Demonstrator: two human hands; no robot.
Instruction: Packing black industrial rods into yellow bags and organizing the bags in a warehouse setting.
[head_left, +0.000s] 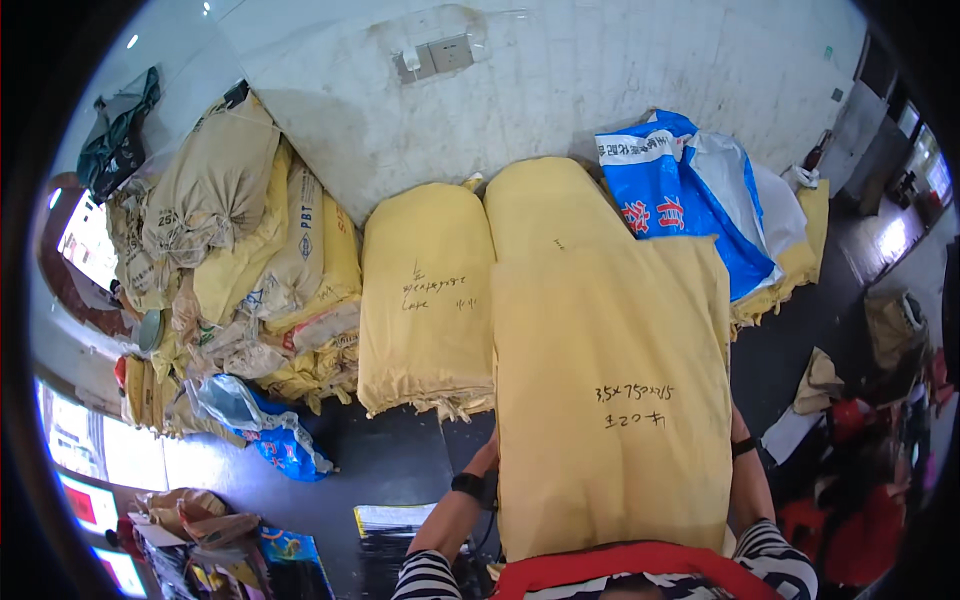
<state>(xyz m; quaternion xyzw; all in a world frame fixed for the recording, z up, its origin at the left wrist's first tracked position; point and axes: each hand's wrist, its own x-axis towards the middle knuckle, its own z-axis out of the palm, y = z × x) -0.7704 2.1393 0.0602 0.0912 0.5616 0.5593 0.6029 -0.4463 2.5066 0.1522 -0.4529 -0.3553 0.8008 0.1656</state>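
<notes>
A large flat yellow woven sack (610,330) with handwriting in black marker spans the space in front of my body. Its near end lies against my red apron (630,572). My left hand (487,459) grips the sack's left edge, and my right hand (739,427) has hold of its right edge. Both sets of fingers are mostly hidden by the sack. The sack's far end overlaps a stack of yellow sacks (550,200) by the wall. Just left of it stands another stack of yellow sacks (425,300), also marked in black.
Piled sacks (215,190) rise at the far left. A blue and white sack (690,200) drapes over the stack at the right. Another blue bag (285,445) lies on the dark floor (385,465). Boxes and bags (200,545) stand at the lower left, red items (850,530) at the right.
</notes>
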